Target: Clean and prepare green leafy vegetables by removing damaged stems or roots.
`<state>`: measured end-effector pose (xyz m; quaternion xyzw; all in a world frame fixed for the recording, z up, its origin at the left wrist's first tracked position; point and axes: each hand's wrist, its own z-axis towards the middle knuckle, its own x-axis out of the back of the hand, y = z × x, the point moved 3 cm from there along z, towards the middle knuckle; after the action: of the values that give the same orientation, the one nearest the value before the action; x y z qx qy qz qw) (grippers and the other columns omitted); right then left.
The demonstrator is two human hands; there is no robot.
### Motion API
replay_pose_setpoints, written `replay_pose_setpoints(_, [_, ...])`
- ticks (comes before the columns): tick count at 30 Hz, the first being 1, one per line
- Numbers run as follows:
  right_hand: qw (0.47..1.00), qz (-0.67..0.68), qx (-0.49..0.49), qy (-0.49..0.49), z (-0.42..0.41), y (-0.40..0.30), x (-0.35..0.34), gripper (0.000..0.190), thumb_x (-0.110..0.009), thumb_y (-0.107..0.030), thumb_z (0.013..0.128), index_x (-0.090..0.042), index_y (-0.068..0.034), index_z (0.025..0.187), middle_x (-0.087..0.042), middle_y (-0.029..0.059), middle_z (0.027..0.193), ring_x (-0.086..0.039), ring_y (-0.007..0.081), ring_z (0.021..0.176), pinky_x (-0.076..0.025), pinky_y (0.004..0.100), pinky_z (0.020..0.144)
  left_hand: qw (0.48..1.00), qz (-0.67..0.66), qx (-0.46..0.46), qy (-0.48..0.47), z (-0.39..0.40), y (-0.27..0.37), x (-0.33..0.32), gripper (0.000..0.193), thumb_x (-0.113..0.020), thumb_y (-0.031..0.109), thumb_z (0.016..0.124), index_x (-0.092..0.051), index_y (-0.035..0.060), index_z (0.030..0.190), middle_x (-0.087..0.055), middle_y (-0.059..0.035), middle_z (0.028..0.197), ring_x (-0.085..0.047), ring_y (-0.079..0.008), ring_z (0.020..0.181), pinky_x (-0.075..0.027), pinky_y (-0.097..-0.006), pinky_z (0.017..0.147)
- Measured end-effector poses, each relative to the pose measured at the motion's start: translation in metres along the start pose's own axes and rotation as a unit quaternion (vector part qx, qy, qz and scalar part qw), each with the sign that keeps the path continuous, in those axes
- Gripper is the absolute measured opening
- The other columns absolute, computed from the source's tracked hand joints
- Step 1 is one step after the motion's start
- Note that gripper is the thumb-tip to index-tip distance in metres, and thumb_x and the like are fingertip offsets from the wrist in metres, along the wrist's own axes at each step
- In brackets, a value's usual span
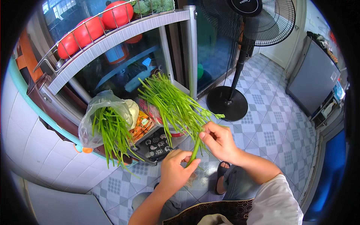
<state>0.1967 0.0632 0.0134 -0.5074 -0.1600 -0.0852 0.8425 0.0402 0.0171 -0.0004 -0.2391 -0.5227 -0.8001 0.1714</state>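
My left hand (178, 166) grips the lower end of a thick green vegetable stalk (196, 146) between thumb and fingers. At the stalk's upper end, my right hand (220, 142) pinches it with thumb and forefinger. Just beyond my hands, a heap of long thin green stalks (168, 101) hangs over the front of a rack shelf, with a few small leaves toward the right. Left of that heap, a clear plastic bag (91, 128) lies open around another bunch of green stems (111, 132). A pale cauliflower-like vegetable (132, 111) and an orange printed packet (143, 126) sit between them.
Above stands the rack's upper shelf (121, 28), its wire basket holding red tomatoes (90, 31) and broccoli (153, 6). A black pedestal fan (227, 104) stands on the tiled floor (261, 118) to the right. A grey cabinet-like box (313, 76) is farther right.
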Motion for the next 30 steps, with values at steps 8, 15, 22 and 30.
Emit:
replay_pose_setpoints(8, [0.971,0.194,-0.124,-0.067,0.005,0.003,-0.007,0.017,-0.05,-0.015,0.089,-0.053,-0.003,0.078,-0.05,-0.0022,0.064,-0.046,0.0036,0.059,-0.037,0.0201,0.052,0.933,-0.294,0.17,-0.121,-0.009,-0.019,-0.006,0.022,-0.063,0.008,0.079,-0.058,-0.0023,0.099,-0.061,-0.0058,0.085,-0.057,-0.0094,0.076,-0.047,-0.023,0.07])
replay_pose_setpoints(15, [0.958,0.211,-0.129,-0.145,0.002,0.007,-0.01,0.017,-0.05,-0.016,0.089,-0.055,-0.001,0.083,-0.051,-0.0022,0.066,-0.047,0.0034,0.06,-0.038,0.0191,0.052,0.851,-0.45,0.221,-0.155,-0.007,-0.016,-0.004,0.027,-0.051,0.009,0.087,-0.051,-0.0034,0.111,-0.06,-0.0098,0.094,-0.06,-0.0164,0.083,-0.049,-0.0298,0.076])
replay_pose_setpoints(22, [0.953,0.225,-0.135,-0.15,0.001,0.009,-0.013,0.014,-0.053,-0.013,0.087,-0.056,0.0,0.086,-0.053,-0.002,0.067,-0.047,0.0033,0.059,-0.038,0.019,0.051,0.884,-0.419,0.179,-0.098,-0.005,-0.017,-0.002,0.027,-0.057,0.006,0.083,-0.053,-0.0042,0.108,-0.06,-0.0101,0.093,-0.059,-0.0148,0.082,-0.049,-0.0275,0.074])
replay_pose_setpoints(30, [0.987,0.08,-0.05,-0.134,-0.005,0.003,-0.013,0.009,-0.065,-0.007,0.075,-0.061,-0.001,0.08,-0.053,-0.0009,0.063,-0.044,0.0037,0.052,-0.035,0.0207,0.046,0.925,-0.348,0.152,0.01,-0.006,-0.017,0.002,0.026,-0.062,-0.001,0.078,-0.055,-0.0056,0.103,-0.059,-0.0069,0.087,-0.057,-0.0093,0.076,-0.048,-0.0213,0.07])
